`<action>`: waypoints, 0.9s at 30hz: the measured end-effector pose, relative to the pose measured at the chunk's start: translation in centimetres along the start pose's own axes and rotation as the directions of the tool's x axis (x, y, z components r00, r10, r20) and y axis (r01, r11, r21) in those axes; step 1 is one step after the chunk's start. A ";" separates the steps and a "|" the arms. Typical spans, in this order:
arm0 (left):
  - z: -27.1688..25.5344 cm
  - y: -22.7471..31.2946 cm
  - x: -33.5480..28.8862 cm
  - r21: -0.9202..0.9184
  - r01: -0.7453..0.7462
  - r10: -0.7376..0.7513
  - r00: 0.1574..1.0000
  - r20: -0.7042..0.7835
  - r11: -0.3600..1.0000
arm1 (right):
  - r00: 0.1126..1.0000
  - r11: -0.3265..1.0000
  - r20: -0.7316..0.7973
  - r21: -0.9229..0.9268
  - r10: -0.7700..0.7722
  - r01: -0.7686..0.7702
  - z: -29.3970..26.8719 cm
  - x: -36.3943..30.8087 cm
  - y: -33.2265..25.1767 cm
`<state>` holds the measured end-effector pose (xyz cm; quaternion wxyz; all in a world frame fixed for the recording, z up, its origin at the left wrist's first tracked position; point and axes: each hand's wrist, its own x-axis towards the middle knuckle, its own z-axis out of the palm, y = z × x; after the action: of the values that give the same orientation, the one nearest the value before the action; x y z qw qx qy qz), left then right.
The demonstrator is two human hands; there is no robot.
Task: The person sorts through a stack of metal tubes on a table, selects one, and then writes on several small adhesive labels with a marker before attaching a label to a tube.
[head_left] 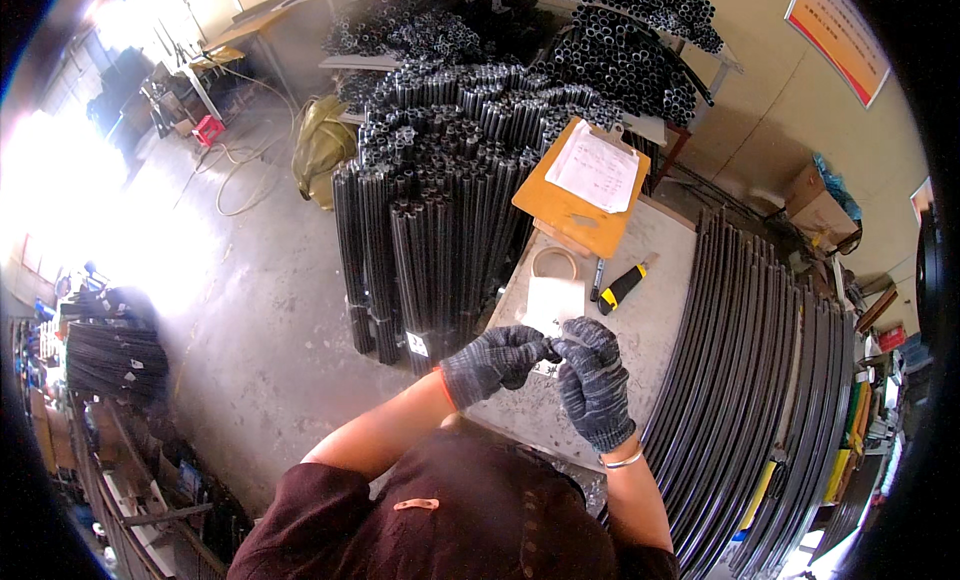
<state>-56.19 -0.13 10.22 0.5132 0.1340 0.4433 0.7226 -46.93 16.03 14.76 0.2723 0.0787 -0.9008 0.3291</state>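
Observation:
My left hand [490, 362], in a dark grey knitted glove with an orange cuff, is closed, its fingertips meeting those of my right hand [595, 380] above the near part of the table. The right hand wears a matching glove and is also pinched closed. What the fingertips hold is too small and covered to name. Just under them shows a bit of a white printed label [546, 368]. A white paper sheet [556, 302] lies just beyond the hands, partly over a roll of tape [556, 264]. A marker [598, 279] and a yellow-and-black utility knife [624, 288] lie beside it.
An orange clipboard [575, 205] with a written sheet lies at the table's [655, 265] far end. Bundles of dark metal tubes [430, 250] stand to the left. Long dark tubes [735, 380] lie along the right. More tubes [625, 65] are stacked behind.

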 end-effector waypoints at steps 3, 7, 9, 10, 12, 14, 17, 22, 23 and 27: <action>1.4 0.1 0.1 0.174 0.022 0.003 0.990 -0.141 0.985 | 1.000 0.995 -0.007 -0.095 0.008 -0.008 0.6 -0.8 0.7; -0.1 -1.9 1.1 0.940 -0.285 0.675 0.733 0.089 0.185 | 0.975 0.984 0.213 -0.175 0.070 -0.032 1.1 -1.6 0.7; -1.1 -0.4 1.1 0.881 -0.359 0.697 0.715 0.049 0.307 | 0.848 0.980 0.497 -0.159 0.181 -0.117 0.2 -2.9 0.8; -1.5 1.0 1.2 0.873 -0.306 0.686 0.726 -0.043 0.379 | 0.799 0.985 0.579 -0.150 0.161 -0.089 0.2 -5.0 2.4; -2.5 2.6 0.4 0.654 -0.306 0.615 0.725 -0.311 0.692 | 0.654 0.985 0.736 -0.115 0.173 -0.131 -3.1 -6.4 5.0; -4.0 2.1 0.9 0.437 -0.341 0.533 0.711 -0.459 0.832 | 0.715 0.908 0.616 -0.414 0.331 -0.064 -5.5 -6.6 6.2; -2.6 1.7 0.3 0.775 -0.219 0.604 0.758 -0.248 0.593 | 0.929 0.853 0.172 -0.476 0.328 -0.213 -5.7 -3.2 3.2; -0.2 0.3 1.7 0.698 -0.369 0.584 0.807 -0.087 0.614 | 0.993 0.990 -0.013 -0.073 0.121 -0.121 1.1 1.9 -1.4; 1.7 1.5 1.4 0.734 -0.344 0.610 0.783 -0.119 0.585 | 0.993 0.993 0.006 -0.007 0.119 -0.119 2.0 2.0 -0.8; 0.9 1.7 1.1 0.845 -0.223 0.563 0.819 -0.107 0.485 | 0.970 0.965 0.042 0.105 0.239 -0.242 3.6 1.2 0.2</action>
<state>-57.11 1.09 11.76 0.1185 0.3110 0.7636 0.5534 -49.56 13.91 12.95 0.2127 -0.0117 -0.8882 0.4071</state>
